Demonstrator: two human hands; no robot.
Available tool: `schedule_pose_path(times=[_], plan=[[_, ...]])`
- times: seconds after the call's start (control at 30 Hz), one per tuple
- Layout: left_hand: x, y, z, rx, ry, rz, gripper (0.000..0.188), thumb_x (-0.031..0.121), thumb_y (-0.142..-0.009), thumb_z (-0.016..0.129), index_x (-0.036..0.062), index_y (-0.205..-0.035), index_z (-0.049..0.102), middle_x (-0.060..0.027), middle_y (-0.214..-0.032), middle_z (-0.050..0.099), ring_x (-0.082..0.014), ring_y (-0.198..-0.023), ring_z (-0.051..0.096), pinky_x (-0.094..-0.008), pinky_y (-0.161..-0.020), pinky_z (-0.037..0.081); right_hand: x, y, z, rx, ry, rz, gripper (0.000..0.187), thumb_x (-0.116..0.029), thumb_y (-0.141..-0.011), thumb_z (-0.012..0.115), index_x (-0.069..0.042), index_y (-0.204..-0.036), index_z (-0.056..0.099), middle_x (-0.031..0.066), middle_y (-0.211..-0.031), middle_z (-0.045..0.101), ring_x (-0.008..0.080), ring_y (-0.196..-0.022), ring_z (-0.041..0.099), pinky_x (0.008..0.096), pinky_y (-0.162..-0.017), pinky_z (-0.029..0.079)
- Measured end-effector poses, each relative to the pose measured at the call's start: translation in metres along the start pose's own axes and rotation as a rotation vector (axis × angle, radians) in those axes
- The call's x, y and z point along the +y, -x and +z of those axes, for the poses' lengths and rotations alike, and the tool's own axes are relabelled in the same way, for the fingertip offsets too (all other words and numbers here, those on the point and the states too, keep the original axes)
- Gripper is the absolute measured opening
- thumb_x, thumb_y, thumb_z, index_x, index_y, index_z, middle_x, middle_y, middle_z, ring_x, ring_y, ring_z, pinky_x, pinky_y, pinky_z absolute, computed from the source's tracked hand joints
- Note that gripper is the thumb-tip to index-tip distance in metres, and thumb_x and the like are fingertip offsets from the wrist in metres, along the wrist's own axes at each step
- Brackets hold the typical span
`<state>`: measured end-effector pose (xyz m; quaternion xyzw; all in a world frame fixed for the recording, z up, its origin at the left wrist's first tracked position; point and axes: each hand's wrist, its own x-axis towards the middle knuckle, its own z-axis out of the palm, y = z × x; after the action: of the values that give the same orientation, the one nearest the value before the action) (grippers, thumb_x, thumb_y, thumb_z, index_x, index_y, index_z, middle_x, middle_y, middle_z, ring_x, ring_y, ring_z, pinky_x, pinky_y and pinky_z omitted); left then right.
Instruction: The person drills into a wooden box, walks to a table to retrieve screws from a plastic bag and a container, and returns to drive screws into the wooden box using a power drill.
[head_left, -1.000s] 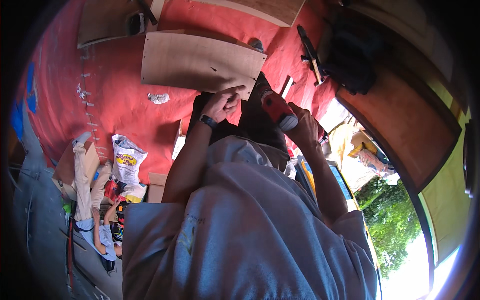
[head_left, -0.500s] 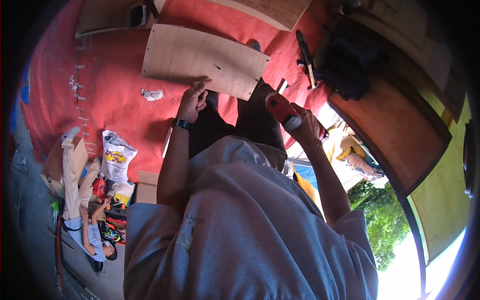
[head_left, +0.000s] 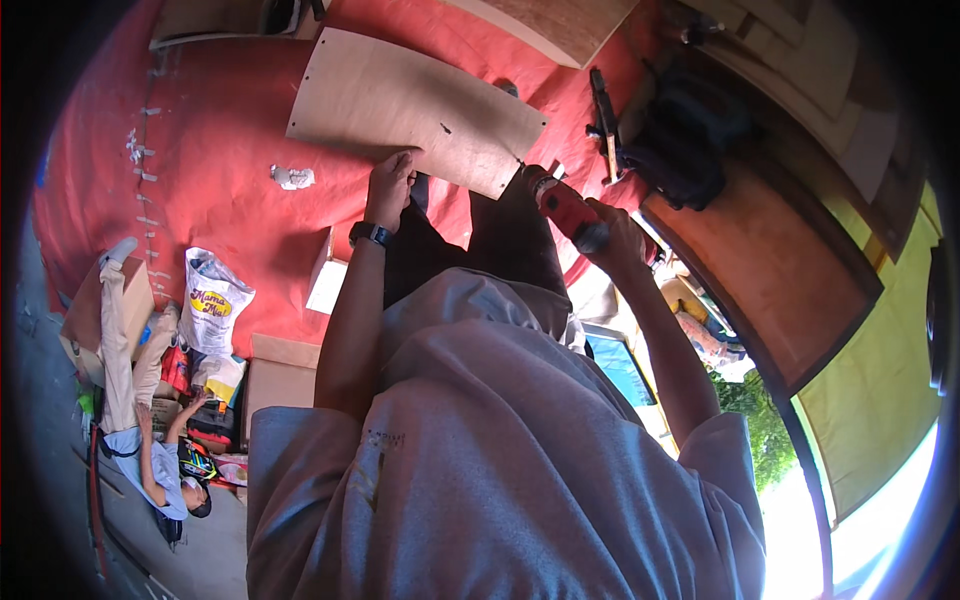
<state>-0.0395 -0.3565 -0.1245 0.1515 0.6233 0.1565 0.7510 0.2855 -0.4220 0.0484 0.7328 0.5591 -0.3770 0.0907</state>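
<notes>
A thin plywood panel [head_left: 410,110] is in front of me, with small dark holes near its corners and a dark mark in its middle. My left hand [head_left: 391,187], a watch on its wrist, grips the panel's near edge with fingers curled. In my right hand [head_left: 618,240] is a red cordless drill [head_left: 567,212], my fingers wrapped around its handle. The drill points at the panel's right end, its tip close to the near right edge. Whether the bit touches the wood I cannot tell.
Red sheeting [head_left: 220,120] covers the ground, with a crumpled white scrap [head_left: 292,177] on it. A hammer-like tool [head_left: 606,125] lies right of the panel, near a dark bag [head_left: 680,150]. A white sack [head_left: 213,305], cardboard box [head_left: 85,340] and another person [head_left: 165,465] are at left.
The panel has tilted, its left end shifting up and away. My left hand has moved slightly with it along the near edge. The drill stays close to the panel's right end.
</notes>
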Motion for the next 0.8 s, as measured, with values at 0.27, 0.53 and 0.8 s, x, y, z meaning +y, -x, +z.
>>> schedule_pose_path(times=[0.27,0.53,0.8], plan=[[-0.001,-0.004,0.001,0.024,0.026,0.003,0.026,0.032,-0.104,0.056,0.0122,-0.115,0.069,0.0082,-0.071,0.047,0.001,-0.046,0.029,-0.0159,-0.039,0.023,-0.003,-0.017,-0.011,-0.094,0.133,-0.018,0.029,-0.034,-0.076,0.077,-0.015,-0.094,0.063,0.013,-0.079,0.071,0.0355,-0.081,0.072,0.0491,-0.067,0.055],[-0.002,-0.004,0.002,0.033,0.043,0.007,0.026,0.03,-0.104,0.055,0.0115,-0.115,0.069,0.0087,-0.072,0.046,0.0011,-0.046,0.029,-0.0165,-0.039,0.023,-0.007,-0.024,-0.021,-0.157,0.171,-0.072,0.024,-0.024,-0.078,0.074,-0.014,-0.094,0.059,0.0151,-0.075,0.068,0.0393,-0.077,0.069,0.0505,-0.066,0.053],[-0.006,-0.007,0.004,0.059,-0.032,0.09,0.026,0.029,-0.105,0.055,0.011,-0.115,0.07,0.0094,-0.073,0.046,0.0013,-0.049,0.033,-0.0161,-0.041,0.026,-0.012,-0.028,-0.019,-0.16,0.2,-0.052,0.023,-0.026,-0.078,0.074,-0.014,-0.092,0.06,0.0146,-0.075,0.068,0.0399,-0.076,0.069,0.0503,-0.064,0.053]])
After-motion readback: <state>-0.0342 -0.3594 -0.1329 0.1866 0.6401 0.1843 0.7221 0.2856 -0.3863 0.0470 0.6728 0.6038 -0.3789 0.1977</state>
